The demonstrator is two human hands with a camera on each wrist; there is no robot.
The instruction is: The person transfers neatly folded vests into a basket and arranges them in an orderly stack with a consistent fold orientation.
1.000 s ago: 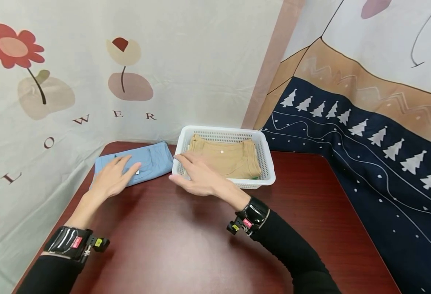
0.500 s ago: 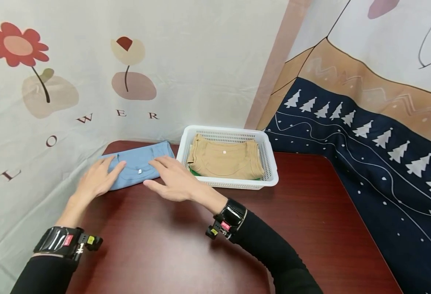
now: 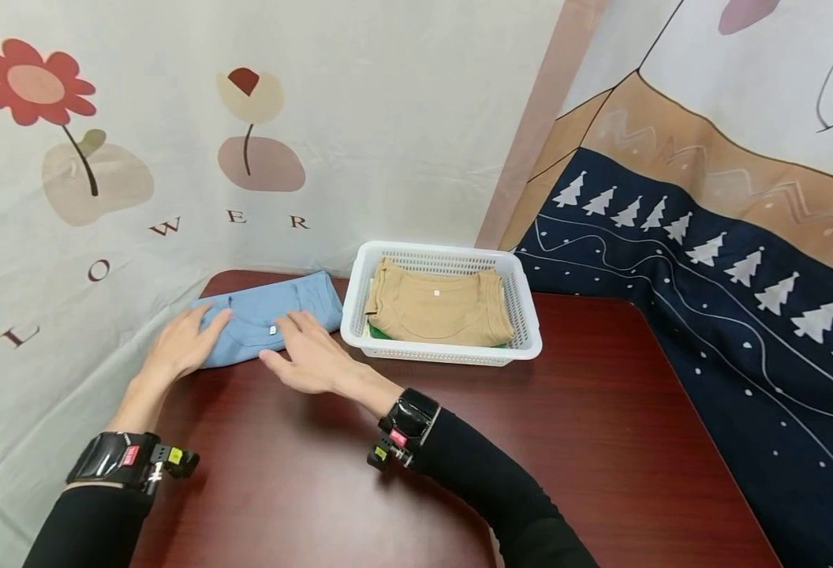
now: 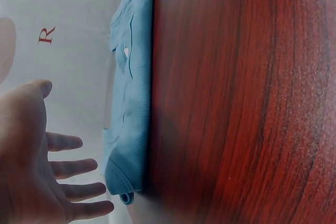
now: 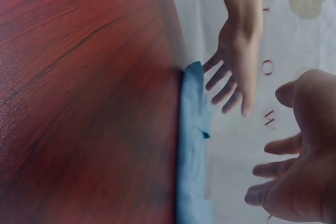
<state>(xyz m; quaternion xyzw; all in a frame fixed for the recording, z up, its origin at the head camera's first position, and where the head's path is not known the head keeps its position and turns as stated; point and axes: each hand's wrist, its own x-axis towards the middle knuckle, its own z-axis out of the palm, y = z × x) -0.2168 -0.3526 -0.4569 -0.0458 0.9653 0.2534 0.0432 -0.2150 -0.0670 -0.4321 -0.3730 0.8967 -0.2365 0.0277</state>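
Observation:
A folded light blue shirt (image 3: 267, 314) lies at the table's far left corner. My left hand (image 3: 184, 341) is open, its straight fingers reaching over the shirt's left end. My right hand (image 3: 304, 353) is open too, with its fingers over the shirt's front right part. In the left wrist view the left hand (image 4: 42, 182) spreads beside the blue shirt (image 4: 131, 108), a small gap showing between them. The right wrist view shows the right hand (image 5: 296, 174) apart from the blue shirt (image 5: 191, 145) and the left hand (image 5: 236, 72) by its far end. Neither hand grips anything.
A white plastic basket (image 3: 452, 353) stands right of the blue shirt and holds a folded tan shirt (image 3: 436, 312) over something green (image 3: 379, 333). The dark red table (image 3: 565, 426) is ringed by printed cloth backdrops (image 3: 388, 118) at the back and sides.
My right hand has moved left from the basket's front rim to the blue shirt. The left hand has slid from the shirt's middle to its left end.

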